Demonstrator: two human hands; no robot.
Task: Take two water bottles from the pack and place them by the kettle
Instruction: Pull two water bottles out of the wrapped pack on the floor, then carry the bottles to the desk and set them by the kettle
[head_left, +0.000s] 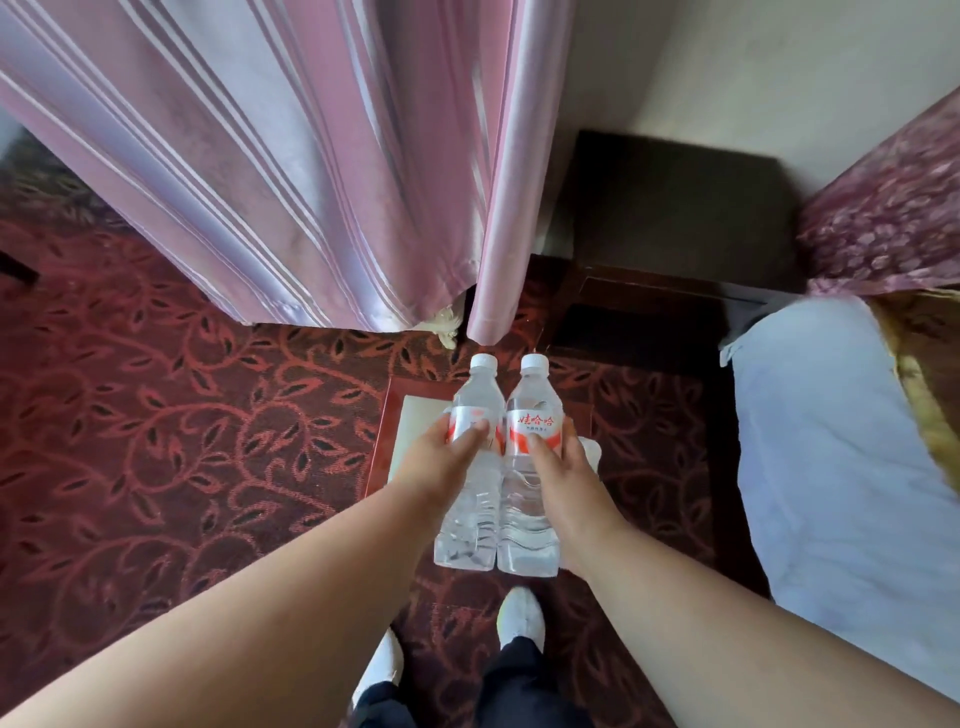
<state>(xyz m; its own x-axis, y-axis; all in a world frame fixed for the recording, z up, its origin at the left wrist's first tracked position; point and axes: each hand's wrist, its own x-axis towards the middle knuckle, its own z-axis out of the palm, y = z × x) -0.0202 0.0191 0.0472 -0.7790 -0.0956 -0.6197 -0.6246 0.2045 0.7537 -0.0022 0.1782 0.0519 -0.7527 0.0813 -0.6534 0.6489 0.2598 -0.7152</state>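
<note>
So both bottles are out: left hand (441, 462) grips one bottle (470, 467), right hand (558, 467) grips the other (530, 478), side by side above the pack (410, 415). No kettle in view, so placing is probably still left.

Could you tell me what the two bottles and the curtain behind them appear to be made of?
Both bottles, left and right, look like thin clear plastic, glossy, with ribbed see-through walls and white caps. The curtain seems a satiny woven fabric, judging by its soft folds and shiny stripes.
</note>
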